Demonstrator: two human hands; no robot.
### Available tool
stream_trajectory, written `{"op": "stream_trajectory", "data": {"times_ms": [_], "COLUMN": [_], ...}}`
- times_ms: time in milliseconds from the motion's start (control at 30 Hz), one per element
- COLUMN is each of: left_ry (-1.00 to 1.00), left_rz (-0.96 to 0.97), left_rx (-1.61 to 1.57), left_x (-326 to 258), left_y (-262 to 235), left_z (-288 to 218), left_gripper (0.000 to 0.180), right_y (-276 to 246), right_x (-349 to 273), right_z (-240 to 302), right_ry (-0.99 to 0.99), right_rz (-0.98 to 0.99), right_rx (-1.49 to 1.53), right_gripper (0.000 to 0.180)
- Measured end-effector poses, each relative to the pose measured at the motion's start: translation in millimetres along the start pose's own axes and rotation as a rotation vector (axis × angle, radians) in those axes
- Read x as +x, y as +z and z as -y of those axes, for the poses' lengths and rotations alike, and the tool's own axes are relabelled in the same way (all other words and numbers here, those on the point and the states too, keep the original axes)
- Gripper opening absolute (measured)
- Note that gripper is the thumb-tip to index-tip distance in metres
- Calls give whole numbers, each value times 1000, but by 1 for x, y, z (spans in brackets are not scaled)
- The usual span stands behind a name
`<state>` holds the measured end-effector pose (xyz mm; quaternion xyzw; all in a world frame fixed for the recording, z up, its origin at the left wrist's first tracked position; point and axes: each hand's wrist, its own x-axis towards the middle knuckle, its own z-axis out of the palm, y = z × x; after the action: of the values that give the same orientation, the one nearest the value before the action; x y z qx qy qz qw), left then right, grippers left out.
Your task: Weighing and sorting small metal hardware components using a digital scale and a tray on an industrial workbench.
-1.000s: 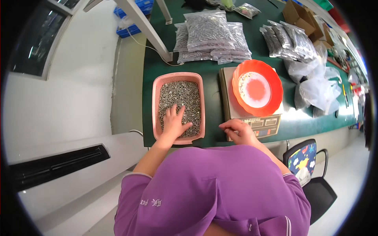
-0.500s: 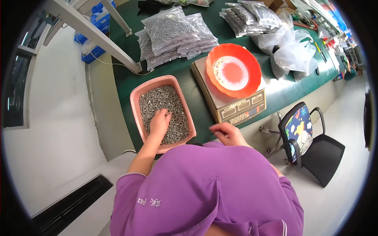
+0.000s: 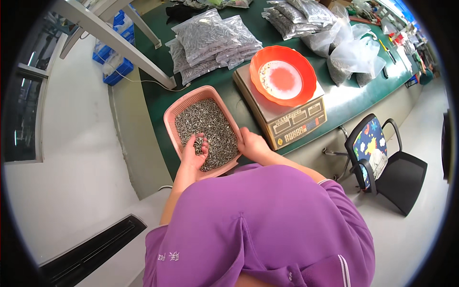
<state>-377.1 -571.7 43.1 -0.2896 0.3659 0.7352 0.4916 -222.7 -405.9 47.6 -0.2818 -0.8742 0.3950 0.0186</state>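
A pink plastic basket stands on the table in front of me, filled with many small, shiny cylindrical metal parts. Over its near left portion my left hand is turned palm up, fingers curled around a small heap of those metal parts. My right hand grips the basket's right rim, with the fingertips partly hidden there. To the right of the basket sits a weighing scale, and on its plate rests an orange-red bowl with a few small bits inside.
Clear bags of metal parts are piled at the back of the green table. More bags and knotted plastic sacks stand further right. A metal frame leg reaches the table at left. A black chair stands right.
My left hand has turned palm up with metal parts in it. My right hand has moved left onto the basket's rim. The basket appears slightly shifted in view.
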Motion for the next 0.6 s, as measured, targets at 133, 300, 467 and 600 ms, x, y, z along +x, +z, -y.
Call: {"op": "stream_trajectory", "data": {"times_ms": [133,300,467,600], "left_ry": [-34,-38,23,89], "left_rz": [44,76,145,192], "left_rx": [34,119,329,546], "left_x": [-7,-11,-22,-39], "left_y": [0,-8,15,50], "left_z": [1,4,13,23], "left_gripper": [21,22,22,23], "right_y": [-20,-51,-42,-9], "right_x": [-5,-25,-13,4], "right_z": [1,21,38,33], "right_ry": [24,-43,-120,472], "right_rz": [10,120,68,358], "right_rx": [-37,-254,304,1445], "right_gripper": [20,26,38,42]}}
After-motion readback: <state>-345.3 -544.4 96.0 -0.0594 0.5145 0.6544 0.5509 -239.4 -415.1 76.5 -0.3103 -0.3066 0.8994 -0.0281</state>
